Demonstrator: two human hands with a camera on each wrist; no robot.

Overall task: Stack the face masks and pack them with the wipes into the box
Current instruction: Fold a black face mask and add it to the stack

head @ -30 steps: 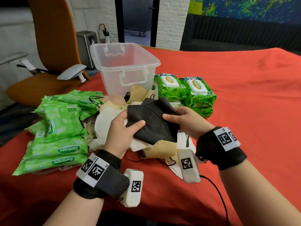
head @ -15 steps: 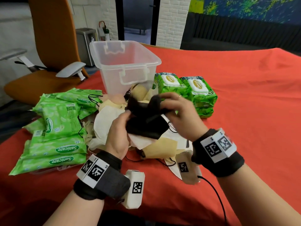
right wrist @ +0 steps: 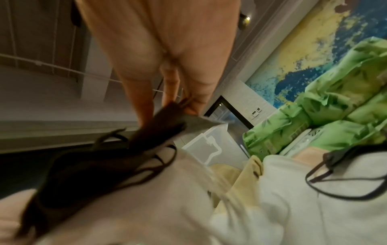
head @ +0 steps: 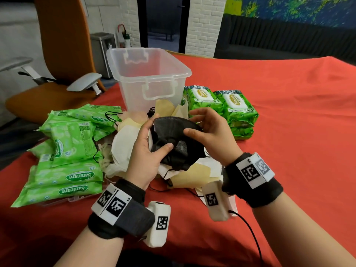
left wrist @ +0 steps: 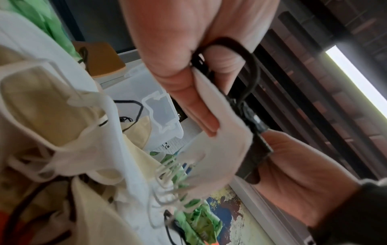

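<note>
Both hands hold the black mask (head: pixel 177 143) between them: the left hand (head: pixel 143 157) pinches it by thumb and fingers, the right hand (head: pixel 210 135) grips its top edge. Beneath them lies the mask pile (head: pixel 125 143); the clear box (head: pixel 150 78) stands just beyond.

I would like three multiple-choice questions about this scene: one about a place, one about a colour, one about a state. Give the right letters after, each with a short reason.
1. Where does the clear box stand?
A. on the orange chair
B. on the red table, behind the heap of masks
C. on the floor

2. What colour is the mask held in both hands?
A. black
B. blue
C. pink

3. How is the box now?
A. shut with a lid
B. lying on its side
C. upright, without a lid

Answers: 1 B, the red table carries it beyond the heap; 2 A, left hand and right hand hold dark fabric; 3 C, its rim is uncovered.
</note>
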